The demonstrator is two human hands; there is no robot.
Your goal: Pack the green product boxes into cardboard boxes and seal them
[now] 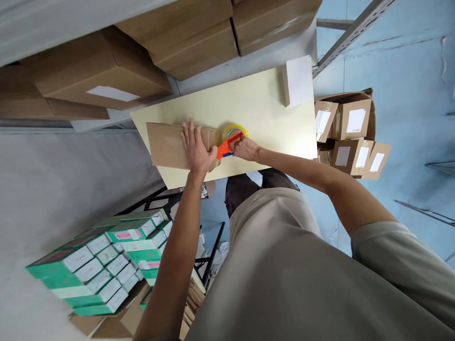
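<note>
On the cream tabletop (pixel 270 104) lies a long brown cardboard box (pixel 167 144). My left hand (pixel 196 148) rests flat on top of the box with its fingers spread, the thumb pointing toward the box's right end. In my right hand (pixel 246 148) is an orange tape dispenser (pixel 227 145), the fingers wrapped round its handle. A yellow-edged roll of clear tape (pixel 235 129) sits on the dispenser. The dispenser's front end is against or very near the right end of the box; contact there cannot be made out.
A white box (pixel 297 81) stands at the table's far right corner. Large cartons (pixel 103 71) line the shelf beyond the table. Right of the table, an open carton (pixel 371 113) holds several labelled boxes. Green-and-white boxes (pixel 106 258) are stacked at lower left. A metal shelf post (pixel 350 35) rises at the upper right.
</note>
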